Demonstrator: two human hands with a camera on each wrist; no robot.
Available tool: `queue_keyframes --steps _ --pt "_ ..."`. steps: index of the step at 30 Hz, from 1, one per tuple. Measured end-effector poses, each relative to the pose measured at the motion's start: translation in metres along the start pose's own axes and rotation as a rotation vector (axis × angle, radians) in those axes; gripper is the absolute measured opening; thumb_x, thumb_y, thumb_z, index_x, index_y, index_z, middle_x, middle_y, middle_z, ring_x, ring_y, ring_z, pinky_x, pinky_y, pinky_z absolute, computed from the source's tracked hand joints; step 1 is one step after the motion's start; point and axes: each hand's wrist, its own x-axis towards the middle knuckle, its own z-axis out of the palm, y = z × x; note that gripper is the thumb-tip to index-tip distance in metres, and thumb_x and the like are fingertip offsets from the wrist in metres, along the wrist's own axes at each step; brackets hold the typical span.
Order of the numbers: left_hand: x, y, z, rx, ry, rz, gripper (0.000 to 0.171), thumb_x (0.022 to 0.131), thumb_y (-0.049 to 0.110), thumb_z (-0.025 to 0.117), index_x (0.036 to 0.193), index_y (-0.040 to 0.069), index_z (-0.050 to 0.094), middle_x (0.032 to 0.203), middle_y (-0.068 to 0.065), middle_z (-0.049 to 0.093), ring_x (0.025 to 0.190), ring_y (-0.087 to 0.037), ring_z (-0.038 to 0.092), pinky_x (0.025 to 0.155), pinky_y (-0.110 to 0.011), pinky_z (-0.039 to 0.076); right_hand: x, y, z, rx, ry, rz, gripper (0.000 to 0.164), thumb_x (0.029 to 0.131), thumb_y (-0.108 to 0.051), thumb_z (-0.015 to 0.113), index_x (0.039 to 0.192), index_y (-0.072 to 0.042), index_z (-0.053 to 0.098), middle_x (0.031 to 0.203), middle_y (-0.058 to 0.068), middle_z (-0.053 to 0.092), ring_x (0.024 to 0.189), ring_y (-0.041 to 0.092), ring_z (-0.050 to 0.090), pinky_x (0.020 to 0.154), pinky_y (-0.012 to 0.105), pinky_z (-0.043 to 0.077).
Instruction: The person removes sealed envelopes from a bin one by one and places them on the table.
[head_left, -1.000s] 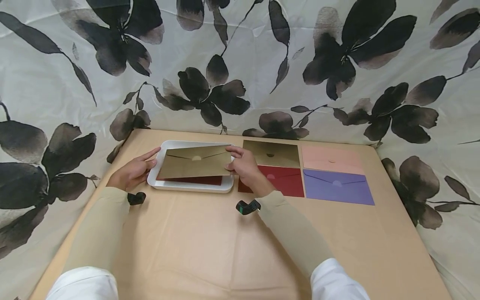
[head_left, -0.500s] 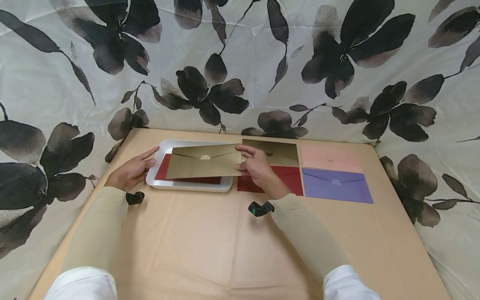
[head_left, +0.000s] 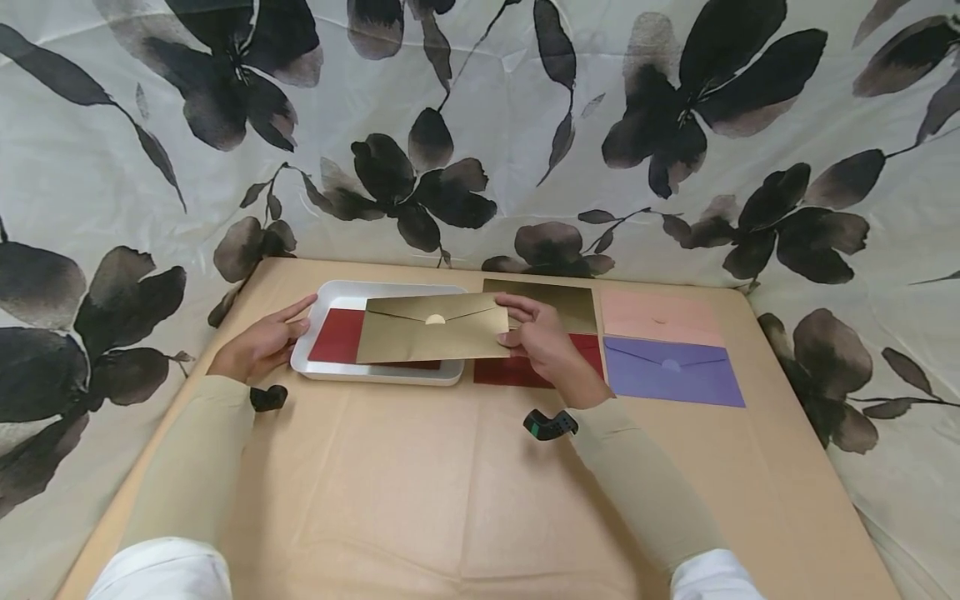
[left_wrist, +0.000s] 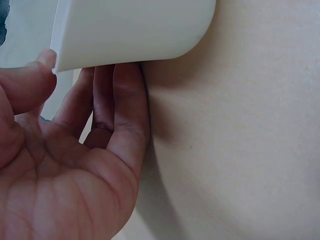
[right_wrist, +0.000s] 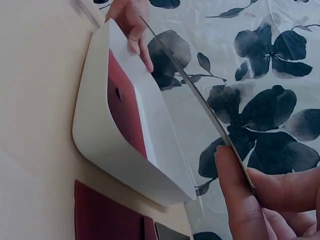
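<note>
In the head view a white tray (head_left: 306, 357) stands at the table's far left, and a red envelope (head_left: 335, 335) lies inside it. My left hand (head_left: 262, 342) holds the tray's left end, thumb at the rim and fingers tucked beneath, as the left wrist view shows on the tray wall (left_wrist: 135, 32). Between thumb and fingers my right hand (head_left: 549, 342) pinches the right edge of a gold envelope (head_left: 420, 340). This envelope hangs raised and tilted over the tray's right part, seen nearly edge-on in the right wrist view, and hides some of the red one.
Right of the tray, a second gold envelope (head_left: 555, 300) lies behind another red envelope (head_left: 498, 372), partly covered by my right hand. Beside them are a pink envelope (head_left: 662, 317) and a purple envelope (head_left: 675, 379). A floral cloth (head_left: 525, 100) hangs behind the table (head_left: 397, 483).
My right hand has moved to the right with the gold envelope, uncovering more of the red envelope in the tray. The left hand has stayed at the tray's left end.
</note>
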Motion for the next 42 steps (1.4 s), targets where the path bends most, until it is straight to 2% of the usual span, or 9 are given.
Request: queue_keyframes --steps 3,6,8,10,20,27,36,39,42 --pt "0.000 0.000 -0.001 0.019 0.005 0.001 0.064 0.115 0.023 0.033 0.165 0.045 0.000 0.177 -0.013 0.001 0.157 -0.033 0.019 0.125 -0.047 0.034 -0.003 0.000 -0.008 -0.013 0.003 -0.003 0.066 0.089 0.018 0.063 0.148 -0.011 0.058 0.150 0.014 0.060 0.076 0.009 0.072 0.063 0.023 0.059" --pt "0.000 0.000 -0.002 0.027 0.007 -0.001 0.064 0.115 0.025 0.034 0.165 0.047 0.000 0.177 -0.013 0.002 0.156 -0.032 0.020 0.112 -0.031 0.049 -0.006 0.000 -0.014 -0.027 0.005 0.004 0.065 0.090 0.017 0.064 0.148 -0.012 0.058 0.152 0.013 0.059 0.074 0.009 0.071 0.060 0.021 0.057" --pt "-0.001 -0.001 -0.002 0.032 0.006 0.000 0.064 0.115 0.025 0.034 0.165 0.046 0.000 0.176 -0.014 0.001 0.156 -0.032 0.021 0.099 -0.021 0.052 -0.008 0.001 -0.018 -0.041 0.006 0.008 0.066 0.090 0.017 0.064 0.149 -0.011 0.058 0.154 0.013 0.057 0.073 0.008 0.070 0.060 0.021 0.056" --pt "-0.002 -0.001 -0.001 0.031 0.004 0.002 0.064 0.115 0.025 0.034 0.165 0.045 0.000 0.176 -0.015 0.001 0.155 -0.032 0.022 0.091 -0.016 0.052 -0.010 0.003 -0.022 -0.042 0.011 0.013 0.066 0.089 0.018 0.064 0.149 -0.011 0.058 0.155 0.014 0.056 0.072 0.008 0.070 0.060 0.022 0.057" --pt "-0.004 -0.001 0.001 0.039 0.004 0.009 0.064 0.115 0.025 0.033 0.165 0.043 -0.001 0.176 -0.016 0.002 0.155 -0.033 0.022 0.088 -0.014 0.052 -0.018 0.005 -0.038 -0.045 0.009 0.009 0.068 0.089 0.018 0.062 0.151 -0.009 0.055 0.158 0.016 0.051 0.067 0.008 0.067 0.055 0.021 0.053" --pt "-0.002 -0.002 -0.001 0.049 -0.004 0.013 0.064 0.115 0.026 0.034 0.165 0.044 -0.001 0.175 -0.018 0.003 0.154 -0.031 0.024 0.096 -0.019 0.051 -0.025 0.008 -0.051 -0.031 -0.002 0.011 0.068 0.090 0.019 0.059 0.153 -0.007 0.051 0.163 0.016 0.045 0.065 0.008 0.066 0.054 0.020 0.050" --pt "0.000 -0.001 -0.001 0.033 0.008 -0.004 0.064 0.115 0.026 0.035 0.165 0.045 0.000 0.175 -0.016 0.002 0.154 -0.031 0.021 0.089 -0.014 0.050 -0.036 0.015 -0.073 -0.019 -0.001 0.008 0.071 0.088 0.021 0.059 0.154 -0.003 0.048 0.161 0.020 0.046 0.074 0.006 0.067 0.060 0.020 0.055" --pt "0.000 0.000 -0.001 0.049 0.017 -0.005 0.064 0.114 0.027 0.035 0.165 0.045 0.000 0.175 -0.017 0.003 0.153 -0.031 0.023 0.090 -0.016 0.049 -0.039 0.017 -0.081 -0.014 -0.005 0.012 0.072 0.088 0.021 0.059 0.154 -0.002 0.047 0.154 0.015 0.055 0.077 0.005 0.068 0.061 0.020 0.056" --pt "0.000 0.000 0.000 0.054 0.014 0.000 0.064 0.115 0.026 0.034 0.165 0.044 -0.001 0.176 -0.016 0.002 0.153 -0.031 0.023 0.090 -0.016 0.050 -0.041 0.019 -0.088 0.000 -0.013 0.014 0.073 0.087 0.022 0.060 0.155 -0.001 0.046 0.137 0.002 0.066 0.079 0.005 0.069 0.063 0.020 0.057"
